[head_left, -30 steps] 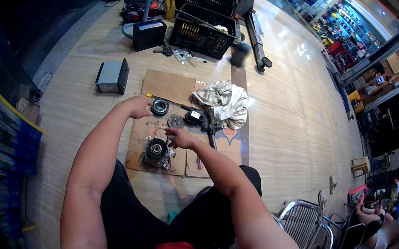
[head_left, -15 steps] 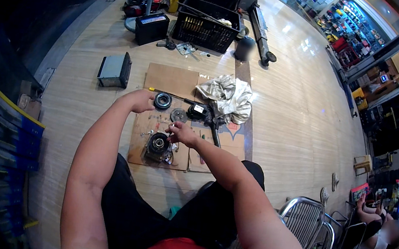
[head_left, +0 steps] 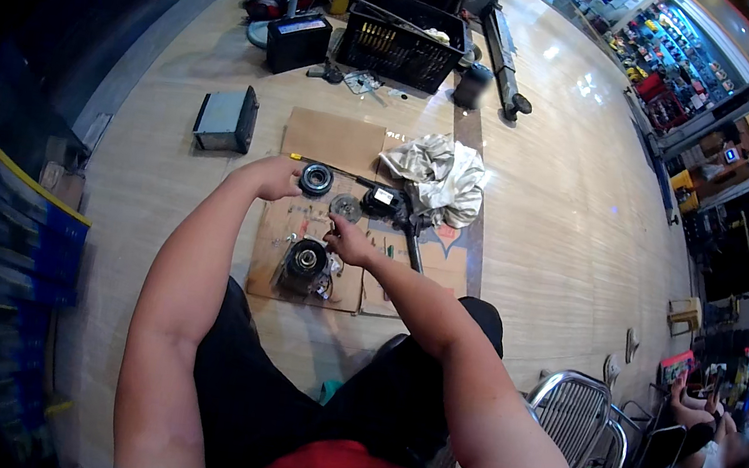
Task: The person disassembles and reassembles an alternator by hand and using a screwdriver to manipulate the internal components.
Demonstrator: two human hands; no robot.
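My left hand (head_left: 280, 178) is at the left side of a black grooved pulley (head_left: 316, 180) that lies flat on the cardboard. Its fingers are stretched out and apart, at the pulley's rim; whether they touch it I cannot tell. My right hand (head_left: 350, 243) hovers over the cardboard just below a flat grey metal disc (head_left: 346, 207), with index finger and thumb apart and nothing visible between them. Left of and below that hand stands a round dark machine part (head_left: 306, 261) with a central hub, seemingly a compressor, with small pieces lying beside it.
The cardboard (head_left: 335, 138) lies on a tiled floor. A black power tool (head_left: 385, 200) and crumpled whitish cloth (head_left: 442, 177) lie on its right. A grey metal box (head_left: 227, 120), a black battery (head_left: 298, 44) and black crates (head_left: 405, 41) stand beyond. A metal chair (head_left: 570, 408) is at right.
The view has shifted slightly, so the scene sits higher and further right. My right hand has moved away from the machine part toward the disc. My left hand is slightly closer to the pulley.
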